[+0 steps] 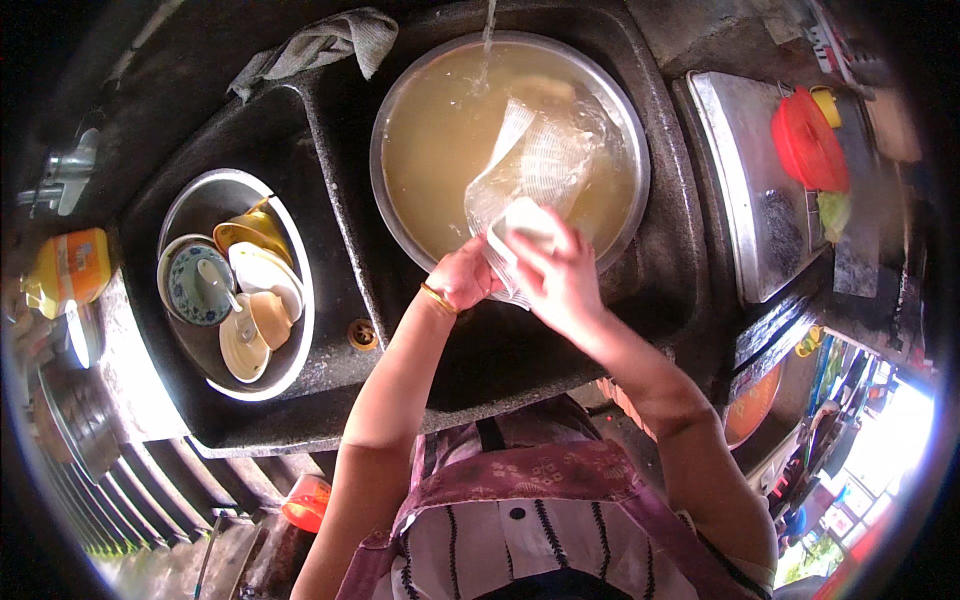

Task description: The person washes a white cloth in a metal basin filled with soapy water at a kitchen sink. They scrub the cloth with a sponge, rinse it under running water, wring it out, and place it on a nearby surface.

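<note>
My left hand [463, 276] grips the near edge of a long, ribbed, whitish translucent sheet [555, 154], whose far part lies curled in cloudy water. In my right hand [559, 274] is a small white object [521, 225], perhaps a sponge or pad; glare hides its exact kind. It presses against the sheet close to my left fingers. Both hands are at the near rim of a large round metal basin [380, 169] full of murky, yellowish water. A thin stream of water [489, 37] falls into the basin at its far side.
The basin stands in the right bowl of a dark stone double sink [341, 225]. In the left bowl, an oval metal tub [304, 349] holds several bowls and a spoon. A grey cloth [330, 45] drapes over the far rim. Right of the sink lies a metal lid or tray [739, 187].
</note>
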Tool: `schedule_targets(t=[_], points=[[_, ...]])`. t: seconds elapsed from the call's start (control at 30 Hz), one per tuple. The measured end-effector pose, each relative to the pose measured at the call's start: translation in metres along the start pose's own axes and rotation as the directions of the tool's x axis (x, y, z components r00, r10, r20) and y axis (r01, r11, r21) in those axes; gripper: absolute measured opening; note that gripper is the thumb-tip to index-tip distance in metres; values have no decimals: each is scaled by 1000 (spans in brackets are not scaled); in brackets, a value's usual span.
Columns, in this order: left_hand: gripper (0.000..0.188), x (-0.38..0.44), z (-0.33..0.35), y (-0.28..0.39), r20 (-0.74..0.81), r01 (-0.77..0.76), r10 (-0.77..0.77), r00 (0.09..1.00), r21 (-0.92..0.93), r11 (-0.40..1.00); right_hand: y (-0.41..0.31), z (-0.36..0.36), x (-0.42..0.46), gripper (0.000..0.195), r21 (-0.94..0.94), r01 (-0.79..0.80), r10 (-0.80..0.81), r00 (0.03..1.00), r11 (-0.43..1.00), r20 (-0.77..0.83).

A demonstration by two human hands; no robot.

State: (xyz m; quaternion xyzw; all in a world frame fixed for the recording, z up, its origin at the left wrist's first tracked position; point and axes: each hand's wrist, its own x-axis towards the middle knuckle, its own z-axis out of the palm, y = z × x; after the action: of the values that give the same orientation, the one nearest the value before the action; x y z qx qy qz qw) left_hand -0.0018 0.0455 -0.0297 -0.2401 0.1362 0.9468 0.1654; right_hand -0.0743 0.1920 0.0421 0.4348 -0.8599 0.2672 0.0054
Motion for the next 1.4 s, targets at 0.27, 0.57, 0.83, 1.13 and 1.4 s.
schedule_targets(t=[0.27, 0.57, 0.83, 1.13, 1.4], points=[[28, 11, 17, -11, -170, -186, 188, 967, 32, 982, 74, 5, 4, 34, -263, -207, 212, 977, 942, -12], [39, 12, -5, -18, -54, -141, 141, 989, -12, 990, 90, 39, 1, 31, -264, -194, 162, 977, 945, -138], [34, 12, -9, -17, 5, -168, 168, 986, 51, 984, 55, 39, -6, 30, 196, -246, 228, 968, 949, 106], [39, 0, -11, -21, 125, -251, 250, 960, -9, 968, 19, 12, -11, 33, -19, 75, -72, 988, 997, 137], [46, 8, 0, -13, 21, -180, 188, 982, -201, 963, 97, 23, 29, 40, 466, -499, 506, 854, 730, 122]])
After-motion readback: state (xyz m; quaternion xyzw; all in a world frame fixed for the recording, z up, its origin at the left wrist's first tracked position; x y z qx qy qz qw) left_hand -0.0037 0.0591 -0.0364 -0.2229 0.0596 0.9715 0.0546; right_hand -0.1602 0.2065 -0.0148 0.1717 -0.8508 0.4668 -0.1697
